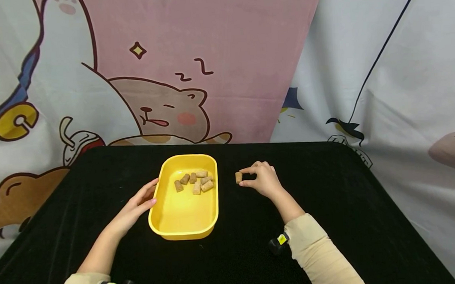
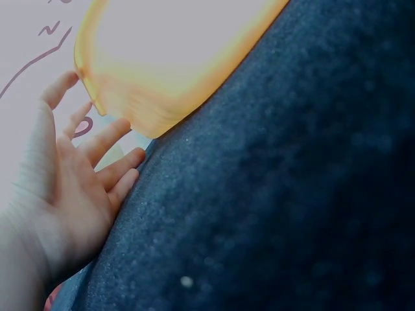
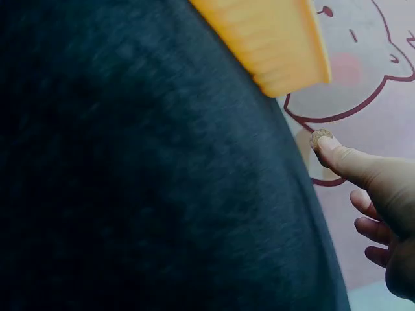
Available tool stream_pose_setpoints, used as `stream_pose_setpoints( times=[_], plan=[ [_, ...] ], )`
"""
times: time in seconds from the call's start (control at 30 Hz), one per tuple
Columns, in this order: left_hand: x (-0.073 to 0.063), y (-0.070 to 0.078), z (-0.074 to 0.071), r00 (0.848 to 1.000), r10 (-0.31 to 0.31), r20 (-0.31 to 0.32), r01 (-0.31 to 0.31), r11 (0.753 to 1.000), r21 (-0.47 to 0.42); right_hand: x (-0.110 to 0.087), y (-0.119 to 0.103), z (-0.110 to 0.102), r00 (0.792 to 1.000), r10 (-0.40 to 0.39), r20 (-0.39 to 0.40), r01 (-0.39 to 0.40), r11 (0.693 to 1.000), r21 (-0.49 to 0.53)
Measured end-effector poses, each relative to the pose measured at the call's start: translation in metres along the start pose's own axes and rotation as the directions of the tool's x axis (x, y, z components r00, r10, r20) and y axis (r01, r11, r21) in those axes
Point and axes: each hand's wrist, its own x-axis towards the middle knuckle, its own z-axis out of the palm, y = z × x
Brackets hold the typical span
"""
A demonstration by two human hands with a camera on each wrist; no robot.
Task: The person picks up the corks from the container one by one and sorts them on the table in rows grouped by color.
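Observation:
My right hand pinches a small cork between thumb and fingertips, to the right of a yellow plastic tray. In the right wrist view, the end of that cork shows at the thumb tip, with the other fingers loosely bent below. Several light brown corks lie in the far half of the tray. My left hand is at the tray's left side, fingertips and thumb at the rim. The left wrist view shows its fingers spread and mostly straight beside the tray wall.
A black cloth covers the table under the tray. Behind the table's far edge hangs a curtain with cartoon animals. Dark devices with yellow-green labels sit on both wrists, by the beige sleeves.

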Motion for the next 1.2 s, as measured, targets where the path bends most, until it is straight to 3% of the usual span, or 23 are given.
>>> stream_pose_setpoints(
  times=[0.4, 0.9, 1.2],
  plan=[
    [0.001, 0.001, 0.000, 1.000, -0.022, -0.003, 0.022, 1.000, -0.007, 0.000, 0.010, 0.017, 0.998, 0.039, 0.051, -0.041, 0.998, 0.038],
    [0.001, 0.001, 0.000, 1.000, -0.016, -0.004, 0.016, 1.000, 0.000, -0.002, 0.008, 0.015, 1.000, 0.009, 0.007, -0.009, 1.000, -0.008],
    [0.001, 0.000, 0.000, 1.000, -0.009, -0.002, 0.009, 1.000, 0.002, -0.002, -0.012, 0.003, 0.998, -0.051, -0.046, 0.056, 0.991, 0.123]
  ],
)
